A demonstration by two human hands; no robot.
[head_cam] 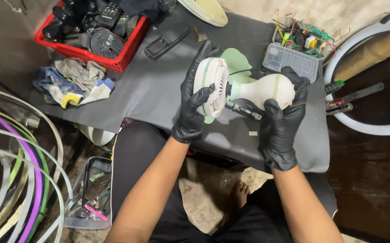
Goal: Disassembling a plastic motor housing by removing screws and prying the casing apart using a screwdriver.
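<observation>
Both gloved hands clamp the fan: your left hand (194,105) wraps the motor head (210,85), your right hand (281,110) grips the base (267,90), held above the mat (159,90). Housing still closed; a screwdriver (244,109) lies beneath, untouched. Red basket (91,54) behind.

Smooth plastic, matt rubber, rumpled cloth
Glossy cream plastic fan motor housing (249,87) in matt black rubbery gloves; at ten o'clock, red plastic basket (118,63) and crumpled cloth rags (75,81).

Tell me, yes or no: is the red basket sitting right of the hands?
No, the red basket sits at the upper left, left of both gloved hands.
</observation>
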